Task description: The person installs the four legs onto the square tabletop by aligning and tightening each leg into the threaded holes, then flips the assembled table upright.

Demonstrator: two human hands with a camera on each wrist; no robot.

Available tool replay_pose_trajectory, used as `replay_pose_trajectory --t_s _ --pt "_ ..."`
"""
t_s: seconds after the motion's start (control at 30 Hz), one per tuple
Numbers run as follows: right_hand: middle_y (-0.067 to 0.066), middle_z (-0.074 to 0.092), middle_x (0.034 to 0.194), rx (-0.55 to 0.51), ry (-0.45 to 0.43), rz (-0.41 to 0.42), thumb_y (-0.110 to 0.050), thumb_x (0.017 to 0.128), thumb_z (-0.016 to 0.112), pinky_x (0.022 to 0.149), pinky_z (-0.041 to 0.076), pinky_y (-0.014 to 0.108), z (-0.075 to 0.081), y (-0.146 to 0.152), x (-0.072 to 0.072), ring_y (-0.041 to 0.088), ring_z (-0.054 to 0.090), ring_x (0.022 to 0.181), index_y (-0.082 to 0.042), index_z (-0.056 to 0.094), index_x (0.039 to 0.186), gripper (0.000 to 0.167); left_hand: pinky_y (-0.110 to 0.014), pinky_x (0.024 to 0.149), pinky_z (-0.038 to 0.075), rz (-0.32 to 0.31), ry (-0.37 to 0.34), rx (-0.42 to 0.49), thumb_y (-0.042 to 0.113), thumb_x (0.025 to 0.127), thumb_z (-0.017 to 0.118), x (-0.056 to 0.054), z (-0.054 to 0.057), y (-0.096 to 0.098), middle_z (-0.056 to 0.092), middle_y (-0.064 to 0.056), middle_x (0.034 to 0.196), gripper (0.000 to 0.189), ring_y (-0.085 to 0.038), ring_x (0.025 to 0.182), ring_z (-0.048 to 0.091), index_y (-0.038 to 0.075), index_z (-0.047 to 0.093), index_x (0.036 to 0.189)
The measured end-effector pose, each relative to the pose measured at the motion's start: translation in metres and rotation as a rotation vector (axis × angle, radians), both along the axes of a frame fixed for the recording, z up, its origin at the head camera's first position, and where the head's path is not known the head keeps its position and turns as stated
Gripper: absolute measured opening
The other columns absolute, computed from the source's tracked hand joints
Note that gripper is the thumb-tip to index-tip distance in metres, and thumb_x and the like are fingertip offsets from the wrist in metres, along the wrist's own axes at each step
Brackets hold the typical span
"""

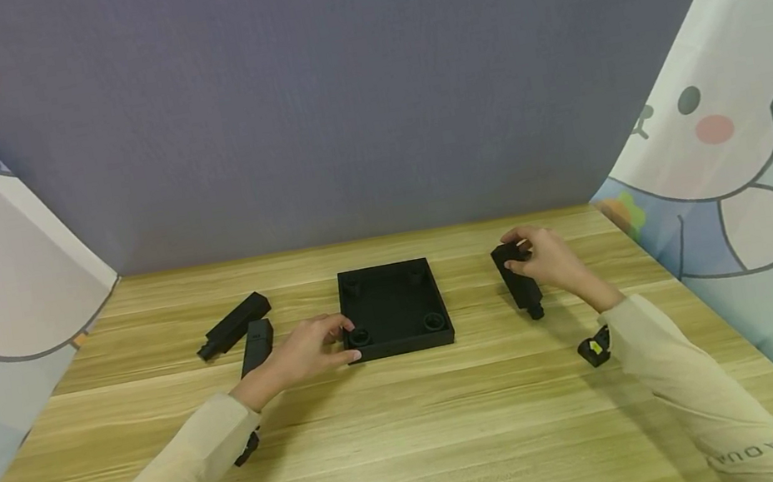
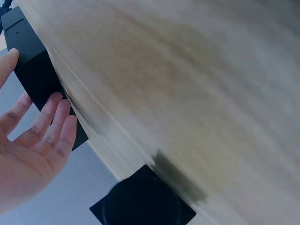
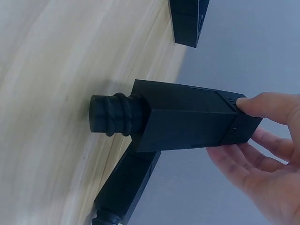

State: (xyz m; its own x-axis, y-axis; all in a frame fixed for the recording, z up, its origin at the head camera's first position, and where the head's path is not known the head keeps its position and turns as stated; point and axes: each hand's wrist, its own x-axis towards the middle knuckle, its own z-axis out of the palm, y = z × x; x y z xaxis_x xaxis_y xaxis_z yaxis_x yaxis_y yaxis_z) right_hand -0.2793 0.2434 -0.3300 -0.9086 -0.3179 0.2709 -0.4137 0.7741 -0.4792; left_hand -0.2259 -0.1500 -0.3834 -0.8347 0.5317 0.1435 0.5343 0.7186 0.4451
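Holding on the right: my right grip (image 1: 549,259) is closed to a pinch, thumb and fingers on opposite faces of the black leg (image 1: 516,275), at its plain end.
Leg's long axis: it slants from my fingers back toward me and slightly rightward, tilted, with the threaded end (image 3: 115,114) farthest from my hand; whether that end touches the bench (image 1: 418,438) I cannot tell.
Tray from leg: the black tray (image 1: 411,345) lies to the left, well apart, hollow side up; its near right socket (image 1: 434,321) is nearest the thread.
What counts, I judge: the thread points toward me, not at that socket, so the leg's turn matters as much as the gap.
Left on the tray: my left grip (image 1: 308,348) is loosely spread, fingertips touching the near left corner, no leg in it.
Nearer hand: right for the leg, left for the tray.
Beyond my left wrist: a spare leg (image 1: 238,323) lies on the bench.
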Motion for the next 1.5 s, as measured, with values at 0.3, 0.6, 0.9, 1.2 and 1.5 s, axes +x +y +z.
replay_pose_trajectory --t_s 0.3,0.6,0.9,1.2,1.5 --pt "0.028 0.054 0.118 -0.050 -0.024 0.004 -0.005 0.083 0.064 0.081 0.051 0.048 0.006 -0.002 -0.003 0.042 0.056 0.102 0.008 0.054 0.119 0.040 -0.036 0.078 0.051 -0.002 -0.001 0.002 0.040 0.081 0.067 0.000 0.000 0.000 0.061 -0.006 0.111 0.041 -0.019 0.094 0.060 0.014 0.059 0.111" --pt "0.022 0.053 0.116 -0.092 -0.011 0.013 -0.004 0.082 0.065 0.080 0.052 0.045 0.008 -0.008 -0.006 0.037 0.055 0.102 0.004 0.054 0.120 0.041 -0.035 0.077 0.051 -0.004 -0.002 0.002 0.040 0.081 0.067 0.000 0.000 0.000 0.061 -0.006 0.110 0.041 -0.018 0.093 0.060 0.014 0.059 0.111" --pt "0.020 0.051 0.119 -0.164 -0.016 0.033 -0.004 0.082 0.065 0.083 0.051 0.046 0.007 -0.013 -0.012 0.035 0.054 0.104 0.001 0.053 0.122 0.042 -0.033 0.075 0.050 -0.015 -0.003 0.018 0.036 0.081 0.068 0.001 0.000 0.000 0.062 -0.006 0.107 0.040 -0.019 0.090 0.060 0.011 0.059 0.111" --pt "0.018 0.049 0.120 -0.225 -0.087 0.074 -0.005 0.083 0.065 0.088 0.049 0.045 0.009 -0.021 -0.016 0.034 0.051 0.108 -0.002 0.052 0.125 0.044 -0.033 0.073 0.050 -0.027 -0.021 0.029 0.035 0.081 0.068 0.001 0.001 0.001 0.062 -0.009 0.107 0.040 -0.020 0.089 0.060 0.010 0.059 0.110" --pt "0.021 0.049 0.119 -0.316 -0.132 0.115 0.000 0.083 0.063 0.089 0.048 0.045 0.019 -0.037 -0.017 0.036 0.052 0.107 0.002 0.052 0.124 0.043 -0.034 0.075 0.050 -0.015 -0.024 0.025 0.035 0.081 0.068 0.002 0.003 0.002 0.061 -0.008 0.108 0.040 -0.020 0.090 0.060 0.010 0.059 0.110"
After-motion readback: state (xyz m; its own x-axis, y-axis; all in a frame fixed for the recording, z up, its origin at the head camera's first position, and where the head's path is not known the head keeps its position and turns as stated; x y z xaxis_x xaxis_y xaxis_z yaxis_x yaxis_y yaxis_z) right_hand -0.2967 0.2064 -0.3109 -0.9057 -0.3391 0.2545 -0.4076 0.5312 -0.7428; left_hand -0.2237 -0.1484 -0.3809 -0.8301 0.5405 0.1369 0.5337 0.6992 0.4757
